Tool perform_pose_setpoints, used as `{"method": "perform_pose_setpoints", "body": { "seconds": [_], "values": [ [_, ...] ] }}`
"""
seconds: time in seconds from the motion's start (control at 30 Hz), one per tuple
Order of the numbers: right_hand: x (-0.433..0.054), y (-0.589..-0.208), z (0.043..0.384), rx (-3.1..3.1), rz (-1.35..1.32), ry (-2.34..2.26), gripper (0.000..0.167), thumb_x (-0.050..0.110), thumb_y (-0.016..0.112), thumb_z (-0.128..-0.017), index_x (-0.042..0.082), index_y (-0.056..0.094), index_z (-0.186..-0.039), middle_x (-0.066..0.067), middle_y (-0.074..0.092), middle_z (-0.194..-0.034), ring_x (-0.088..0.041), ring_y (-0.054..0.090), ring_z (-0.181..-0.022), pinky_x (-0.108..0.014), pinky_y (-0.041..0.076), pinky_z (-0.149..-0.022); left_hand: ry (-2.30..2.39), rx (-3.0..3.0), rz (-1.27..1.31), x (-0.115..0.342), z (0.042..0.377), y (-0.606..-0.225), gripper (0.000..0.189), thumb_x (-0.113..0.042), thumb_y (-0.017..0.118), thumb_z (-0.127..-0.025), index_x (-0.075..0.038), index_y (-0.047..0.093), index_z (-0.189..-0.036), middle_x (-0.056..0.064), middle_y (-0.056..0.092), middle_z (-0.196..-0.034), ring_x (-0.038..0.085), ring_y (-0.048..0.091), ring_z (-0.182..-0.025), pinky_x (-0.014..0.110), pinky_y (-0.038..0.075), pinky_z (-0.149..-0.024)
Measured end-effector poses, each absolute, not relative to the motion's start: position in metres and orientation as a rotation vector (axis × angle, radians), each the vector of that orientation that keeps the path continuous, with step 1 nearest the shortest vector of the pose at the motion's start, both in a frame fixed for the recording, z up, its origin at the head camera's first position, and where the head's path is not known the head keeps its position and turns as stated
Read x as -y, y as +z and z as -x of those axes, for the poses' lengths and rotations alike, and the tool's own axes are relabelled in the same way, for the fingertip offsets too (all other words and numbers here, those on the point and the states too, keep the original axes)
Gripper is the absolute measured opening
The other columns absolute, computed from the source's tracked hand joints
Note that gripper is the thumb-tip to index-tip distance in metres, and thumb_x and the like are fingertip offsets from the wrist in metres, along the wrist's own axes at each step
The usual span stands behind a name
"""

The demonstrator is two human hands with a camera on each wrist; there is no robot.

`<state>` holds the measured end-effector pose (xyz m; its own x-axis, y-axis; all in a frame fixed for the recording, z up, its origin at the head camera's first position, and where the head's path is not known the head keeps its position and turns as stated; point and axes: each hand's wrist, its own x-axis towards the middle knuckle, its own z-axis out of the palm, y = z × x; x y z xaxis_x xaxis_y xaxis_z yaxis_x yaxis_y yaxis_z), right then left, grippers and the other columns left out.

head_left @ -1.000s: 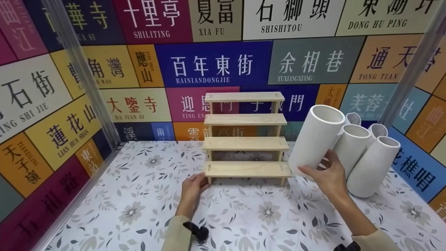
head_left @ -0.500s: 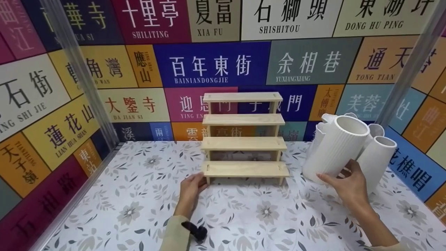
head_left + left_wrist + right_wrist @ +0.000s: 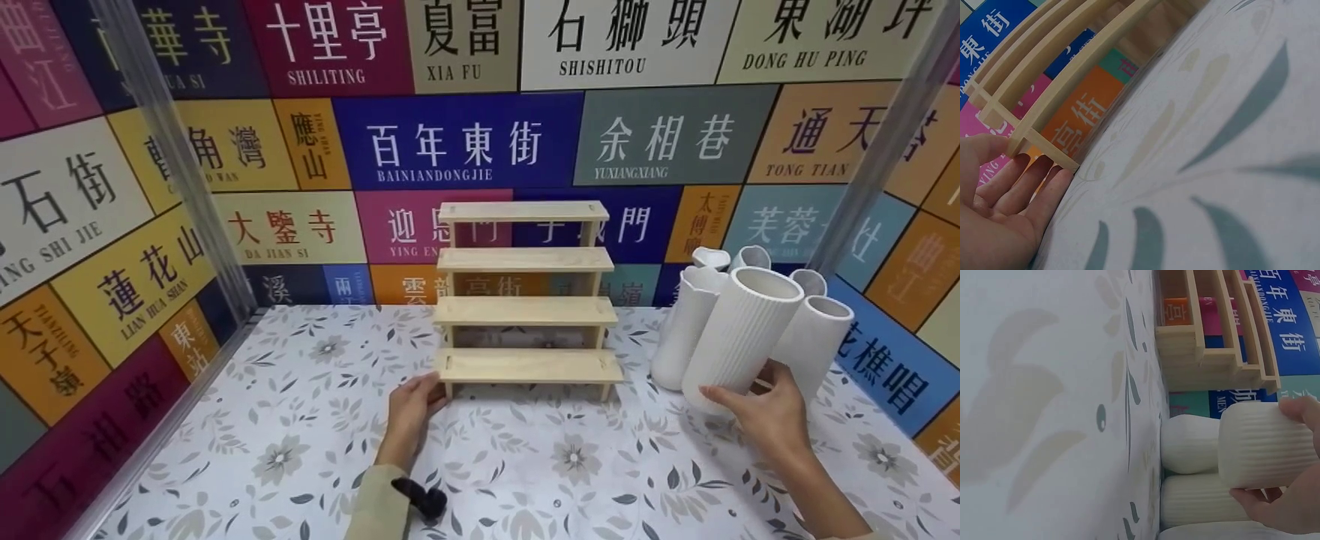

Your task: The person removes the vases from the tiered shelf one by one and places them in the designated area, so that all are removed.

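A pale wooden stand (image 3: pixel 525 365) with stepped shelves stands upright on the table. My left hand (image 3: pixel 411 405) grips the left end of its lowest shelf; in the left wrist view the thumb is at the shelf's end with the fingers below it. On the right, my right hand (image 3: pixel 776 412) holds a white ribbed vase (image 3: pixel 739 337) near its base, thumb on the near side. The right wrist view shows this vase (image 3: pixel 1264 445) off the tabletop, its bottom visible. Close behind it stand other white vases, including a wavy-rimmed vase (image 3: pixel 681 330) and a smooth tapered vase (image 3: pixel 817 352).
A white tablecloth (image 3: pixel 300 450) with grey flowers and leaves covers the table. Walls of coloured sign panels (image 3: pixel 457 142) enclose the back and sides. Clear corner strips (image 3: pixel 187 172) run up at left and right.
My right hand has carried the ribbed vase rightward and slightly nearer, from beside the stand to in front of the other vases. The wavy-rimmed vase now shows at its left. My left hand stays put.
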<state>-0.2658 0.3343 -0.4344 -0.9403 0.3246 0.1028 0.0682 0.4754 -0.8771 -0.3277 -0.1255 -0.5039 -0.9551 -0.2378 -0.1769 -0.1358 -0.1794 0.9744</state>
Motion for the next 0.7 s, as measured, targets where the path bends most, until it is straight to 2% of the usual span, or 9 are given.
{"method": "perform_pose_setpoints", "body": {
  "seconds": [0.2,0.47,0.7],
  "values": [
    [-0.342,-0.443,0.266,2.486,0.412,1.392,0.107,0.041,0.084,-0.080,-0.002,0.021,-0.154,-0.029,0.042,-0.148,-0.041,0.045,-0.134,-0.053,0.043,-0.111,-2.290,1.979,-0.428,0.126,0.328,-0.505,0.038,-0.022,0.056,-0.102,0.005,0.061,-0.129,0.026,0.065,-0.128,0.033,0.066,-0.120,0.033,0.061,-0.097],
    [-0.350,-0.451,0.264,2.527,0.437,1.383,0.110,0.036,0.085,-0.079,-0.005,0.018,-0.154,-0.034,0.038,-0.149,-0.048,0.041,-0.136,-0.062,0.036,-0.118,-2.282,2.004,-0.473,0.125,0.328,-0.504,0.038,-0.023,0.056,-0.102,0.003,0.060,-0.130,0.023,0.067,-0.126,0.030,0.067,-0.118,0.032,0.061,-0.097],
    [-0.349,-0.455,0.265,2.549,0.463,1.382,0.106,0.028,0.086,-0.077,-0.008,0.021,-0.152,-0.036,0.039,-0.147,-0.049,0.041,-0.136,-0.061,0.034,-0.120,-2.294,2.000,-0.484,0.126,0.328,-0.505,0.039,-0.023,0.057,-0.102,0.002,0.060,-0.131,0.023,0.067,-0.127,0.031,0.067,-0.118,0.030,0.062,-0.095]
  ]
}}
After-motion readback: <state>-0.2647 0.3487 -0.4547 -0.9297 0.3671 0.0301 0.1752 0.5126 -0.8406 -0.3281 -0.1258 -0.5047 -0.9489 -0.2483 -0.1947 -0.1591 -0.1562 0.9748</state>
